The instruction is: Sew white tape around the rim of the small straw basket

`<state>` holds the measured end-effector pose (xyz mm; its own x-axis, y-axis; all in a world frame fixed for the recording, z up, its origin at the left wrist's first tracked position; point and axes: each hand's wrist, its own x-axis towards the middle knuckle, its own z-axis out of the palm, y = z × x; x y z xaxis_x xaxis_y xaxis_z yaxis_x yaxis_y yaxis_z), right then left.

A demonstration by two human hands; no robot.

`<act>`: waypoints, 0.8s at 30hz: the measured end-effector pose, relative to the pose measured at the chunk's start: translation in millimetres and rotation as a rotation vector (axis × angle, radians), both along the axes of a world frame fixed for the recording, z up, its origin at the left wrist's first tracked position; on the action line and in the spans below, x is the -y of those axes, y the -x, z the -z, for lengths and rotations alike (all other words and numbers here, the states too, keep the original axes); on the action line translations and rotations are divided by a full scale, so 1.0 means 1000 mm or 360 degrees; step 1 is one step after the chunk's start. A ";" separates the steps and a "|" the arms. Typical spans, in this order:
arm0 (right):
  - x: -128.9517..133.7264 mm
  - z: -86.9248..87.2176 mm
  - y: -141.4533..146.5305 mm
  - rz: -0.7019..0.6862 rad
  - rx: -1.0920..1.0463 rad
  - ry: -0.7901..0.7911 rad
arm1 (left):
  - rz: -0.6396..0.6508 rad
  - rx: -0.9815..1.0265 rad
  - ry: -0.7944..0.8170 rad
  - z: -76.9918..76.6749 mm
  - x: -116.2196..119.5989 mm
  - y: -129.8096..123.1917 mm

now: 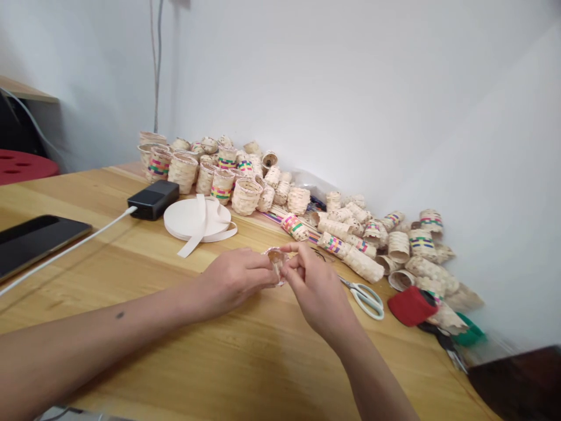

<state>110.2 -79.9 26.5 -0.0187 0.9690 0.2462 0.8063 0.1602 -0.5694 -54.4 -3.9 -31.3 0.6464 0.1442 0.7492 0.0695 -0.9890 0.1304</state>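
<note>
A small woven basket (277, 257) lies on its side between my two hands, its round mouth turned toward me. My left hand (234, 275) is closed around the left side of it. With thumb and fingers bent together, my right hand (312, 286) grips the basket's rim on the right. The fingers cover most of the basket's body. Just right of my right hand lie scissors (366, 299) with pale handles. Beyond my left hand rests a flat roll of white ribbon (182, 219) with a loose end.
Several woven baskets (246, 197) are piled along the wall, with more woven tubes (363, 263) to the right. A black power bank (154, 199) with a white cable, a phone (39, 240), a red roll (409, 306) and a green roll (471, 331) lie on the wooden table (245, 362).
</note>
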 end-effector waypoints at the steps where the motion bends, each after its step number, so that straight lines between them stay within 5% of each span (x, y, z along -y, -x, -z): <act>1: 0.000 -0.001 0.000 0.0018 -0.0015 -0.0060 | 0.0016 0.0004 0.0030 -0.001 0.000 0.000; 9: -0.012 -0.019 -0.002 -0.0249 -0.0751 -0.0007 | 0.0157 -0.0031 0.0218 -0.006 -0.001 0.002; 12: -0.018 -0.022 -0.004 -0.0240 -0.0711 -0.0115 | 0.0128 -0.0016 0.0271 -0.006 -0.002 0.003; 18: -0.013 -0.007 -0.022 0.0121 -0.0415 -0.0252 | 0.0061 0.0013 0.0364 -0.005 -0.007 0.007; 24: 0.002 0.001 -0.025 -0.0032 -0.0038 -0.0271 | 0.0000 0.0016 0.0350 -0.006 -0.009 0.007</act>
<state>135.6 -81.9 25.6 -0.0298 0.9126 0.4077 0.7886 0.2721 -0.5515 -61.9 4.7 -25.0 0.6390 0.3048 0.7063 0.0671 -0.9368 0.3435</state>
